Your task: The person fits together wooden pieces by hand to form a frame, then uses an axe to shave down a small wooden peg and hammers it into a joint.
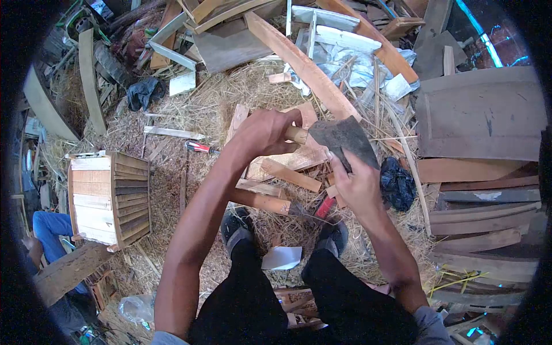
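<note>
The head camera looks straight down at a straw-strewn floor littered with offcuts. Both hands are raised over it, close together and joined by one tool: a hatchet (pixel 330 138).

The left hand (pixel 264 133) is wrapped tight around the short wooden handle (pixel 296 135), knuckles up, with only the stub end of the wood showing past the fist. The right hand (pixel 359 185) grips the dark metal blade (pixel 347 140) from below, fingers curled onto its lower edge. How far the thumb reaches across the far face is hard to judge from this angle. The hatchet is held in the air between the hands, above a loose pile of short boards (pixel 287 172).

Below, the person's two shoes (pixel 236 229) stand on the straw with a white scrap (pixel 282 257) between them. A red-handled tool (pixel 198 148) lies on the straw to the left of the left forearm. A slatted wooden crate (pixel 112 195) stands further left, and beside it is another person's blue sleeve (pixel 49 227). A black bag (pixel 397 184) lies just right of the right hand. A long plank (pixel 305 66) slants across the heap beyond the hands, and a grey panelled door (pixel 483 115) lies flat at the right.
</note>
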`<state>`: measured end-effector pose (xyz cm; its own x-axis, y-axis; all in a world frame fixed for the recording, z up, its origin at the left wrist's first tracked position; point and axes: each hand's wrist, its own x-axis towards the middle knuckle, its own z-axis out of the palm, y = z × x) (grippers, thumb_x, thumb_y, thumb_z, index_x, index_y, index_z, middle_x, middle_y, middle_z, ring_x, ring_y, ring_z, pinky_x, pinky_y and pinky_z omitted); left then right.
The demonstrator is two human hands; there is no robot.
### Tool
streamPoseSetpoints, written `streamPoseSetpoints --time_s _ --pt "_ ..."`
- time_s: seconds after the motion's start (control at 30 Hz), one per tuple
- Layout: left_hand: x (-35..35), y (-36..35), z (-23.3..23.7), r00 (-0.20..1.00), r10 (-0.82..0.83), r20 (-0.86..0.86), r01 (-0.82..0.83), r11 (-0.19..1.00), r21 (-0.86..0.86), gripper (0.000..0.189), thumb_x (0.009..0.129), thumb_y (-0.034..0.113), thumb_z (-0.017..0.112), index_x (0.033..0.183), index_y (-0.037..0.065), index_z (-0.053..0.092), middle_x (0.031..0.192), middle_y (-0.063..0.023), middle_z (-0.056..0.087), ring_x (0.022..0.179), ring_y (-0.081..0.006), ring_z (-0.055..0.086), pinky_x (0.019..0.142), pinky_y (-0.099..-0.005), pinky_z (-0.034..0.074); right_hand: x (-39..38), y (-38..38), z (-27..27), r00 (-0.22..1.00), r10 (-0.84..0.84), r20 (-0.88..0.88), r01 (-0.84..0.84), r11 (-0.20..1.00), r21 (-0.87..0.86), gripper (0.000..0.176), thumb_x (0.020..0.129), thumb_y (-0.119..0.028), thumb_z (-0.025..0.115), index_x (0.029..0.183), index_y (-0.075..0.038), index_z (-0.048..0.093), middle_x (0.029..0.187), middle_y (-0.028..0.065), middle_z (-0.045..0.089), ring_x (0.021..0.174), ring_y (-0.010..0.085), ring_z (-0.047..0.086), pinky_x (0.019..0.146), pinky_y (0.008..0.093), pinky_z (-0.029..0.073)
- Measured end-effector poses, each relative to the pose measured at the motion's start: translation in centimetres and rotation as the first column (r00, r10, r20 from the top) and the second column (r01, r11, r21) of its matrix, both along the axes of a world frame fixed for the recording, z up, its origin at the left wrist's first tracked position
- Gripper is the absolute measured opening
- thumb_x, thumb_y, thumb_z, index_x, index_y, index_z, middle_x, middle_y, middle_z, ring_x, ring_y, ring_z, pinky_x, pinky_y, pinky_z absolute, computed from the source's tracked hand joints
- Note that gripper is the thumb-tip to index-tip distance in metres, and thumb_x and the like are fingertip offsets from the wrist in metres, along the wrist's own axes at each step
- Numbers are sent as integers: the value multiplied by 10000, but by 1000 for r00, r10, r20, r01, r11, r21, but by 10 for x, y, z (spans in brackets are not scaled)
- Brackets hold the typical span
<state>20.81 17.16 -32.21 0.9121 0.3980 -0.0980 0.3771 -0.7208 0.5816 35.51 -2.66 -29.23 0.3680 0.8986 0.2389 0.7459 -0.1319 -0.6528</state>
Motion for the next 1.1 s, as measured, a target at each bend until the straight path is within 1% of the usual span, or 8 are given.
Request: streamPoseSetpoints --time_s 0.3,0.4,0.5,0.63,0.77,1.0,1.03,1.1 --pt "-1 4 -7 998 -66 3 66 996 56 354 737 310 792 1001 92 702 836 -143 716 823 -371 695 730 -477 551 -10 4 10 994 32 -109 -28 999 40 211 912 -66 667 1103 21 695 928 218 716 827 345 721 744 394 553" --pt "0 3 -4 998 -49 -42 51 997 52 355 736 302 791 1012 96 708 830 -147 715 816 -374 694 723 -474 551 -8 18 10 988 134 79 -137 990 39 217 900 -80 645 1091 12 689 986 233 697 896 406 675 790 481 542" --pt "-3 3 -5 997 -53 54 53 998 16 330 731 290 790 973 84 701 820 -152 713 808 -373 695 716 -475 549 6 22 24 973 151 177 -88 943 -321 191 910 -71 653 1088 -14 692 861 225 690 802 397 692 676 426 550" --pt "-3 1 -9 999 -38 19 37 999 24 330 737 288 783 985 86 704 831 -157 714 807 -369 696 718 -474 548 -4 23 38 997 56 52 -55 998 -15 201 910 -133 649 1069 -18 692 854 235 680 828 422 681 701 491 539" --pt "-3 4 -6 998 -47 35 45 998 35 335 742 293 778 997 89 706 836 -161 715 812 -373 695 720 -476 547 -7 21 20 992 110 57 -86 943 -321 249 884 -78 639 1116 10 657 925 242 666 861 418 655 729 503 535" --pt "2 2 -1 996 -29 -82 38 994 102 344 736 296 784 985 75 700 833 -167 713 817 -386 691 726 -479 546 -7 16 13 986 159 47 -161 985 66 226 881 -72 639 1088 14 672 986 239 674 905 416 666 799 480 553" --pt "3 2 -1 998 -35 -49 39 995 90 338 735 297 784 974 75 695 828 -166 711 817 -386 691 724 -482 545 -7 16 9 960 198 200 -169 974 -152 238 886 -70 631 1105 12 676 1021 234 681 905 418 671 800 469 562" --pt "0 2 -3 999 -50 6 49 997 61 327 733 298 786 950 75 687 818 -165 707 816 -387 689 721 -487 542 -5 18 17 980 168 107 -154 980 -128 234 885 -70 630 1098 13 678 1038 236 681 898 418 674 787 468 566"
